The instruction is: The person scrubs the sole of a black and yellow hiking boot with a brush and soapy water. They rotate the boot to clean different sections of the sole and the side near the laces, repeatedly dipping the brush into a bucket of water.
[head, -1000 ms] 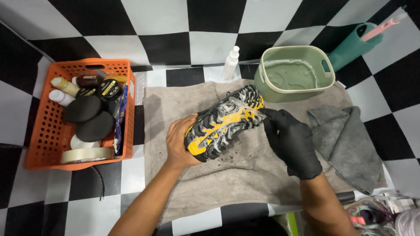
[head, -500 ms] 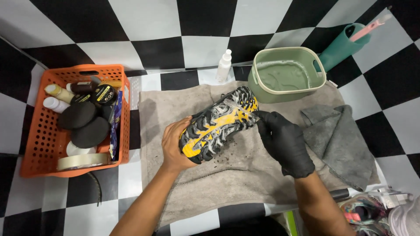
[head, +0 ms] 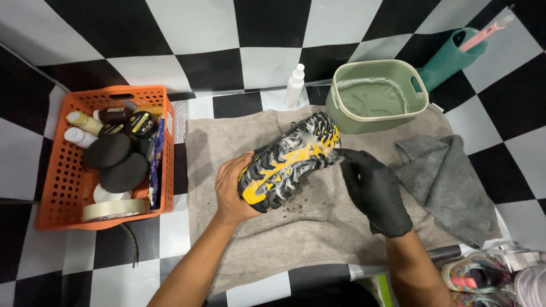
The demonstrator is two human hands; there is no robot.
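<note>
Shoe: black shoe point(head: 290, 162) with a yellow and black lugged sole, turned sole-up over the middle of the grey towel point(head: 341, 239); white foam streaks the tread, thickest at the end toward the green tub.
Left hand: bare left hand point(head: 230, 190) cups the shoe's near side, fingers wrapped under it and grasping it, thumb on the edge of the sole.
Right hand: right hand point(head: 372, 190) in a black glove sits just beside the shoe's foamy end, fingers pinched together on something pressed to the sole; what they grip is too small to tell.
Towel: spread flat on the black and white chequered floor, specked with dark grit under and beside the shoe.
Tub: pale green tub point(head: 418, 108) of cloudy water stands at the towel's far edge, beyond the shoe's foamy end.
Spray bottle: small white spray bottle point(head: 294, 86) stands upright just beside the tub, on the side away from the cloth.
Cloth: crumpled grey cloth point(head: 449, 176) lies on the towel's edge, past the gloved hand from the shoe.
Cup: teal holder point(head: 449, 59) with a pink handle sticking out leans behind the tub.
Basket: orange perforated basket point(head: 54, 187) sits off the towel's other edge, well apart from the shoe, holding bottles, round black tins and a roll of tape point(head: 114, 209).
</note>
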